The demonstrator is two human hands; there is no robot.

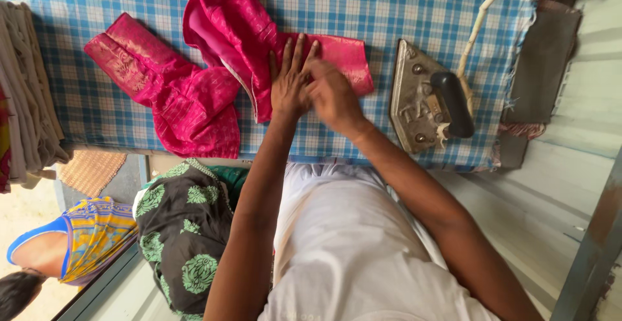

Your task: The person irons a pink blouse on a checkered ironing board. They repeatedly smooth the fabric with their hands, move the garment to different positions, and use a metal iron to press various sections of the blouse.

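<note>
- Pink shiny woven cloth garment (pixel 259 42) lies under both hands on the blue checked table cover (pixel 402 3).
- Left hand (pixel 289 82) lies flat, fingers spread, pressing it down.
- Right hand (pixel 334 95) rests curled just beside; I cannot tell if it pinches the cloth.
- Heavy grey metal iron with a black handle (pixel 427 101) sits near the right hand; a bump might hurt.
- It looks bunched, so creases could stay.

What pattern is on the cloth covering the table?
The table cloth is a blue and white check, seen clearly in the head view.
</note>
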